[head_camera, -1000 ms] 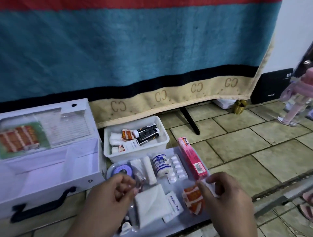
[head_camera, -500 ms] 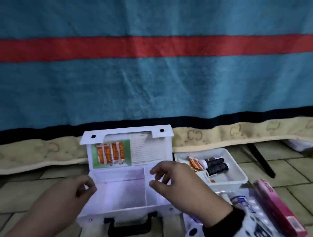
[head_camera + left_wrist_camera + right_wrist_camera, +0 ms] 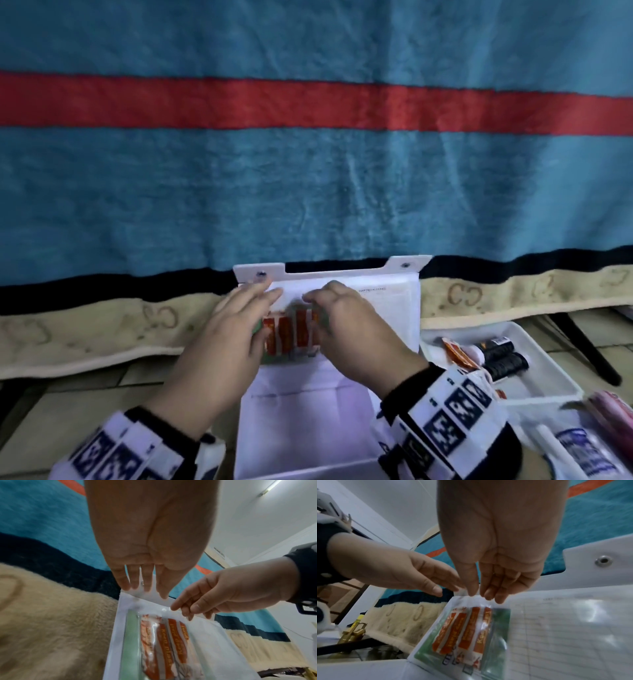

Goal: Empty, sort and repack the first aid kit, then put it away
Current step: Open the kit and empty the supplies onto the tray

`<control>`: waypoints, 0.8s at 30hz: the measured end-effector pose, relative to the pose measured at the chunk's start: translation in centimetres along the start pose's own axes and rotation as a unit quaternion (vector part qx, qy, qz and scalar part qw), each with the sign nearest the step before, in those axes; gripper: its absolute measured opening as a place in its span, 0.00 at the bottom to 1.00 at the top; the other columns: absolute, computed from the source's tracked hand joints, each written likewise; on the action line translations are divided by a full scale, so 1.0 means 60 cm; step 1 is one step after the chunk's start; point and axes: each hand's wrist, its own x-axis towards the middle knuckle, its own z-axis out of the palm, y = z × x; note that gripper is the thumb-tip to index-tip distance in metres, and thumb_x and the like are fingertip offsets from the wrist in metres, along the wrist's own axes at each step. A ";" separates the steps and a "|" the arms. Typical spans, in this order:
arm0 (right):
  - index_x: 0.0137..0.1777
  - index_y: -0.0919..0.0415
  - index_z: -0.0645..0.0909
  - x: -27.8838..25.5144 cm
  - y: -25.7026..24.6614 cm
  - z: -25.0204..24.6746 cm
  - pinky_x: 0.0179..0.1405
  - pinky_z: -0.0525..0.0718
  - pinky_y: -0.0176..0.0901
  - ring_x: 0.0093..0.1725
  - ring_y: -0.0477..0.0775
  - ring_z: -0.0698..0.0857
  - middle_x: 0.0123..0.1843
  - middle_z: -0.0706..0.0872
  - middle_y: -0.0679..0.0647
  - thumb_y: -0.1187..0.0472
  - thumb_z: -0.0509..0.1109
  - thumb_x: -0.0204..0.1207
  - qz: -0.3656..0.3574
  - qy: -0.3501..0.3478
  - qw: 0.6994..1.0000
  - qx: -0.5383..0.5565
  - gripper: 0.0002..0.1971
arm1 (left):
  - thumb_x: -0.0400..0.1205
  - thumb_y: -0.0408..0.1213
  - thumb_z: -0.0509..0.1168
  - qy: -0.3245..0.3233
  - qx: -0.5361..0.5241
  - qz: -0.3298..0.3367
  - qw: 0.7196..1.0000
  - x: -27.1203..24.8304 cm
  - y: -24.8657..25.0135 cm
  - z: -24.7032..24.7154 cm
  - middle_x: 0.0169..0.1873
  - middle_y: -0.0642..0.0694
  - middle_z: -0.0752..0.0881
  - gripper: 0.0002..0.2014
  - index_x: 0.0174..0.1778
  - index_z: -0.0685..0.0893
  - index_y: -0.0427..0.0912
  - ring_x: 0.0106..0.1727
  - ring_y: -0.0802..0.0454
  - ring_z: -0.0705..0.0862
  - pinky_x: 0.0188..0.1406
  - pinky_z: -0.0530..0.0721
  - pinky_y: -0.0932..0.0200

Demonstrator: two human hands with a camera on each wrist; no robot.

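The white first aid kit (image 3: 301, 428) stands open on the floor, its compartments bare and its lid (image 3: 394, 308) upright. A clear pocket inside the lid holds orange plaster strips (image 3: 291, 332) (image 3: 164, 642) (image 3: 465, 628) on a green card, beside a lined sheet. My left hand (image 3: 263, 294) (image 3: 145, 591) touches the lid's top left edge with straight fingers. My right hand (image 3: 318, 294) (image 3: 481, 596) pinches the pocket's top edge just above the plasters between thumb and fingertips.
A white tray (image 3: 541, 380) with dark bottles and orange sachets sits to the right of the kit. A pink box (image 3: 613, 414) and a bandage roll (image 3: 579, 452) lie at the lower right. A teal blanket (image 3: 308, 188) hangs right behind the lid. A black stand leg (image 3: 582, 346) crosses the tiled floor.
Both hands left the sorted items at the right, passed over the empty kit, and rose to the lid's pocket. My view swung left and centred on the kit.
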 end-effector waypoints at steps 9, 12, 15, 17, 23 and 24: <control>0.56 0.55 0.83 0.023 -0.020 0.009 0.50 0.85 0.45 0.53 0.58 0.86 0.51 0.89 0.56 0.65 0.65 0.76 0.097 0.015 0.994 -0.041 0.11 | 0.74 0.44 0.55 0.048 0.047 0.014 0.998 0.042 -0.009 -0.002 0.41 0.51 0.81 0.15 0.37 0.88 0.48 0.47 0.47 0.82 0.46 0.80 0.57; 0.57 0.56 0.81 0.021 -0.030 0.014 0.47 0.80 0.44 0.55 0.59 0.84 0.53 0.87 0.56 0.64 0.63 0.77 0.088 0.011 0.993 -0.082 0.11 | 0.70 0.38 0.72 0.042 0.082 0.021 0.996 0.043 -0.005 -0.002 0.40 0.51 0.79 0.01 0.34 0.87 0.49 0.46 0.46 0.81 0.43 0.80 0.54; 0.58 0.58 0.78 0.018 -0.040 0.010 0.42 0.73 0.43 0.56 0.60 0.83 0.56 0.84 0.57 0.65 0.61 0.78 0.068 -0.004 0.990 -0.127 0.11 | 0.62 0.36 0.79 0.019 0.102 0.008 0.995 0.045 -0.001 -0.001 0.40 0.51 0.78 0.10 0.30 0.84 0.48 0.45 0.46 0.80 0.39 0.77 0.55; 0.60 0.59 0.77 0.015 -0.046 0.005 0.41 0.69 0.43 0.57 0.60 0.83 0.58 0.82 0.58 0.67 0.60 0.77 0.057 -0.013 0.987 -0.147 0.13 | 0.60 0.34 0.80 0.011 0.131 0.004 0.991 0.045 0.005 0.000 0.38 0.51 0.77 0.12 0.28 0.81 0.47 0.43 0.48 0.79 0.38 0.73 0.58; 0.61 0.58 0.73 0.014 -0.043 -0.003 0.40 0.67 0.44 0.54 0.62 0.84 0.58 0.81 0.59 0.65 0.58 0.80 0.047 -0.001 0.988 -0.146 0.12 | 0.63 0.32 0.66 0.028 0.166 0.030 0.985 0.051 0.016 -0.013 0.30 0.52 0.75 0.10 0.28 0.74 0.52 0.34 0.48 0.81 0.42 0.62 0.58; 0.61 0.58 0.72 0.014 -0.042 -0.003 0.40 0.68 0.45 0.54 0.63 0.84 0.57 0.81 0.59 0.66 0.58 0.79 0.051 0.003 0.989 -0.139 0.12 | 0.63 0.32 0.64 0.028 0.162 0.023 0.986 0.051 0.021 -0.014 0.29 0.51 0.75 0.10 0.28 0.72 0.52 0.32 0.47 0.81 0.41 0.63 0.58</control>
